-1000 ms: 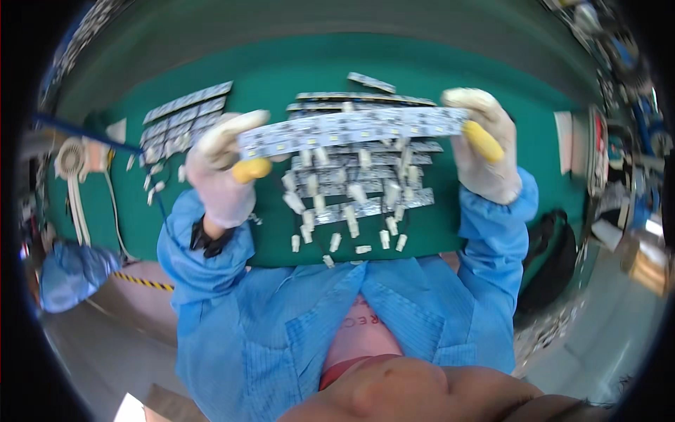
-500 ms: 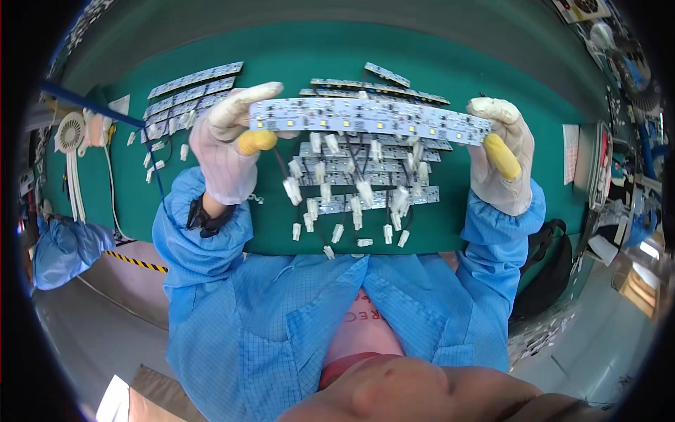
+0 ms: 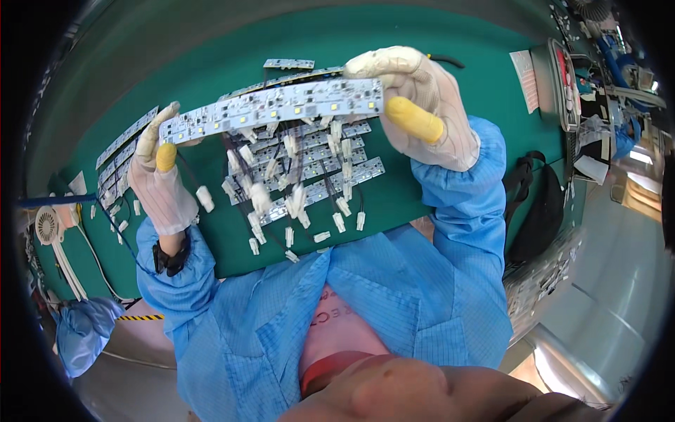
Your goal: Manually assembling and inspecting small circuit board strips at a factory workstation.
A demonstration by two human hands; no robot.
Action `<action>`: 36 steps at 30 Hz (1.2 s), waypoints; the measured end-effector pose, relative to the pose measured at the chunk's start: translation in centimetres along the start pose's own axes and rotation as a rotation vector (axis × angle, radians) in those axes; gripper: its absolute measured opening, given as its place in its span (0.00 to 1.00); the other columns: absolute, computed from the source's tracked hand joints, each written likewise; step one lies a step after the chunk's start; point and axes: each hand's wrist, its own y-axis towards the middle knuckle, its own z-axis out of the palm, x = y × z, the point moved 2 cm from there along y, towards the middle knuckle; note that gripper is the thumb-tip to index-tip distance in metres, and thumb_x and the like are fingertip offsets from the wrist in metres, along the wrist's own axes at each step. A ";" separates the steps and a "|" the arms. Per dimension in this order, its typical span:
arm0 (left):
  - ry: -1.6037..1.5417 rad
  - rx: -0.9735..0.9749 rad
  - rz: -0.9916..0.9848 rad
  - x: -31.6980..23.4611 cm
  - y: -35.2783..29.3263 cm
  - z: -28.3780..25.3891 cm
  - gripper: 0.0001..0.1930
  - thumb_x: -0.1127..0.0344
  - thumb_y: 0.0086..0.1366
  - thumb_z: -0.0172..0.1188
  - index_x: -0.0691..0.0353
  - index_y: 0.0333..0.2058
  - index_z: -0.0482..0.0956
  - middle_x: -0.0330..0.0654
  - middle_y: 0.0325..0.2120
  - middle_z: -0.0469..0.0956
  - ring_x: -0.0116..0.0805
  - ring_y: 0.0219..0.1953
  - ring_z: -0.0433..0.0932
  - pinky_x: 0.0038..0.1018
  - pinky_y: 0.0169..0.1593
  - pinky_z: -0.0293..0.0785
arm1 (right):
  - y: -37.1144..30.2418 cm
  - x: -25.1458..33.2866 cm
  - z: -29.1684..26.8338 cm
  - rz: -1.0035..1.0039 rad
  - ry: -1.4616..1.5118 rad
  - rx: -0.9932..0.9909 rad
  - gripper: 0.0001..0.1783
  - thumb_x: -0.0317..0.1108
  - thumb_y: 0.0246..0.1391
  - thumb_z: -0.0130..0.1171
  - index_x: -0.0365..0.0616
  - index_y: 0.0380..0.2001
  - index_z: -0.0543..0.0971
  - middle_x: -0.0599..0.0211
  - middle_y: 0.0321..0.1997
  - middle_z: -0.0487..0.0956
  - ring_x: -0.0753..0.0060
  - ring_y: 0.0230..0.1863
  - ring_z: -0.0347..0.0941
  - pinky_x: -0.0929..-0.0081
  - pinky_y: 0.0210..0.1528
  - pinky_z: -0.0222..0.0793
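Note:
Raised above the bench is a long white LED circuit board (image 3: 274,107), held by its two ends. My left hand (image 3: 162,172), in a white glove with a yellow thumb cot, grips the left end. The right end is pinched by my right hand (image 3: 422,112), gloved the same way. A dark lead with a white connector (image 3: 204,198) dangles near my left hand. Below and behind lie several similar LED boards (image 3: 358,172) with dark wires and white plugs, partly hidden by the held board. A blue cord runs by my left wrist.
Another group of LED boards (image 3: 126,144) lies on the green mat (image 3: 485,84) at the left. A small white fan (image 3: 48,226) stands beyond it. A printed sheet (image 3: 524,79) and a metal-edged box (image 3: 555,84) sit at the right, with a black bag (image 3: 538,211) nearer.
The view has shifted and turned, so the scene sits further left. The held board now tilts, its right end higher, and both hands still grip it.

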 end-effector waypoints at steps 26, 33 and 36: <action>-0.055 0.025 -0.064 -0.7 -0.2 -0.7 0.19 0.67 0.60 0.59 0.63 0.50 0.74 0.38 0.30 0.82 0.18 0.32 0.75 0.13 0.36 0.67 | 0.6 -1.0 0.5 -0.053 0.050 -0.038 0.25 0.40 0.53 0.59 0.35 0.49 0.68 0.64 0.45 0.72 0.76 0.45 0.70 0.82 0.49 0.64; -0.624 0.129 0.148 0.3 -1.7 -0.5 0.26 0.58 0.56 0.63 0.70 0.50 0.72 0.46 0.35 0.79 0.31 0.33 0.81 0.21 0.41 0.75 | 0.7 -0.8 -0.9 0.114 -0.078 -0.137 0.30 0.44 0.51 0.62 0.32 0.49 0.68 0.77 0.24 0.71 0.91 0.18 0.60 0.94 0.22 0.54; -0.690 0.139 0.121 0.5 -1.6 -0.2 0.26 0.59 0.56 0.64 0.70 0.50 0.71 0.46 0.35 0.79 0.32 0.33 0.81 0.21 0.42 0.75 | 0.2 -1.0 -0.7 0.143 -0.060 -0.163 0.32 0.49 0.51 0.60 0.32 0.49 0.69 0.76 0.25 0.72 0.93 0.18 0.57 0.95 0.23 0.50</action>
